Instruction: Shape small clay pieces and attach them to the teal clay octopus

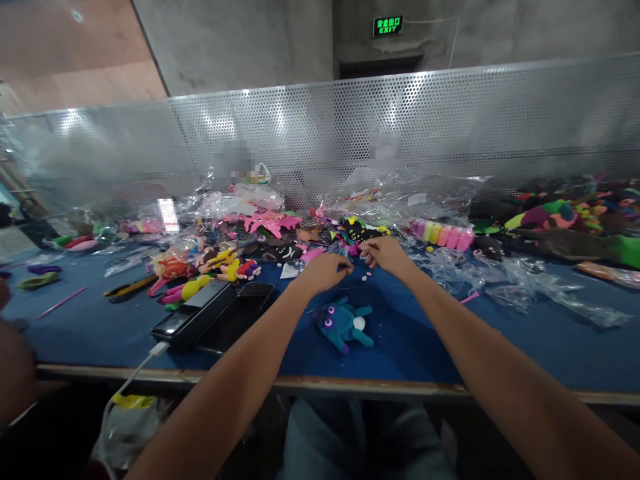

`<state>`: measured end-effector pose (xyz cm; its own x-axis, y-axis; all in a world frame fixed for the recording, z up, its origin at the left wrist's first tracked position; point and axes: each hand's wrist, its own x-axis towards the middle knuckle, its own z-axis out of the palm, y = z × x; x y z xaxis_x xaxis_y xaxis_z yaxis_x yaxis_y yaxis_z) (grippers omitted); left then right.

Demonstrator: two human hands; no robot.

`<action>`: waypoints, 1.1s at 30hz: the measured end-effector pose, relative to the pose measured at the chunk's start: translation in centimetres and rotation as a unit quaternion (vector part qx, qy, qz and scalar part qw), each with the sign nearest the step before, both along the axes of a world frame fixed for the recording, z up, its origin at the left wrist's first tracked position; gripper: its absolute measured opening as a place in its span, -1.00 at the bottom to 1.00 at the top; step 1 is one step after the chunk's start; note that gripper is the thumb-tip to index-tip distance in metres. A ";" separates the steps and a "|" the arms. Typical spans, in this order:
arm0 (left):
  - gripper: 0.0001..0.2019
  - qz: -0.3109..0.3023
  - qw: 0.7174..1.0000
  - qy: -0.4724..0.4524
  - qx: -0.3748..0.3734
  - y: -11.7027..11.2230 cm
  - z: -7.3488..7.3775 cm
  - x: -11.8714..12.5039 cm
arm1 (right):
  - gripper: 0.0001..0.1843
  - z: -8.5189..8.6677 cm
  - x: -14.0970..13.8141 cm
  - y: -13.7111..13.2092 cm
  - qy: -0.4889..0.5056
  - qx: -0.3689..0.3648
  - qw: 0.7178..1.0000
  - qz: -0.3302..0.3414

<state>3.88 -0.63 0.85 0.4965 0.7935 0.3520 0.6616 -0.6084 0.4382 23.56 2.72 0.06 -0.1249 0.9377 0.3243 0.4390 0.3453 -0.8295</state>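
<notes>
Both my hands are over the table beyond a teal clay figure (345,323), which lies on the blue cloth with purple-ringed eyes and a white round patch. My left hand (325,272) has its fingers curled together; anything between the tips is hidden. To its right, my right hand (386,255) is pinched closed at the edge of a magenta clay piece (353,249). Whether it holds that piece or something smaller is unclear. Small pale bits (367,275) lie on the cloth below the fingertips.
A black power bank (193,317) with a white cable (131,380) and a dark phone (243,313) sit left of my forearm. Colourful clay pieces (233,267) and clear plastic wrappers (520,283) crowd the table. A perforated metal screen (320,127) stands behind. Another person's arm (17,360) is at left.
</notes>
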 end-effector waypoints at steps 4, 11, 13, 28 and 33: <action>-0.71 0.046 0.990 0.117 -0.068 -3.4 1.6 -1.5 | -0.92 -0.1 -0.5 0.0 0.015 -0.027 0.999 0.024; -0.34 0.016 0.979 0.194 -0.068 -6.6 2.6 -2.3 | -0.89 0.5 -1.1 -0.9 -0.004 -0.030 0.999 0.015; -0.41 0.021 0.986 0.161 -0.036 -6.3 2.7 -1.9 | -0.89 0.5 -1.1 -1.0 -0.010 -0.029 0.999 0.021; -0.76 -0.130 0.979 0.122 -0.104 -6.2 2.4 0.9 | -0.77 1.1 -1.3 -1.6 0.041 -0.047 0.997 0.035; -0.71 -0.169 0.960 -0.073 -0.213 -5.2 3.5 -0.4 | -0.65 2.1 -1.9 -2.5 0.170 -0.054 0.982 0.054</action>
